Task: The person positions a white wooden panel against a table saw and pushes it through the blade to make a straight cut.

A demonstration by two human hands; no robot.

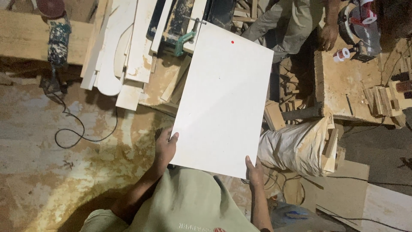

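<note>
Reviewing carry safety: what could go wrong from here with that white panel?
1. Left hand and right hand grip only the near edge of the white panel; it could tip or slip.
2. Its far end may hit the green clamp.
3. The black cable on the floor is a trip risk.

Clad in a pale sage-green T-shirt point(189, 202), loose and softly creased across the chest. Short sleeves, ending above the elbow, leaving both forearms bare. Small line of printed lettering low on the shirt front, near the bottom edge of the view, with a little red mark just beside it; too small and cut off to make out further. Left hand point(166, 146) and right hand point(255, 172) bare: no gloves, no rings, no watch or wristband visible on either wrist. Fabric plain otherwise, without pockets, buttons or collar in sight. Lower body hidden under the shirt and beyond the frame.
</note>
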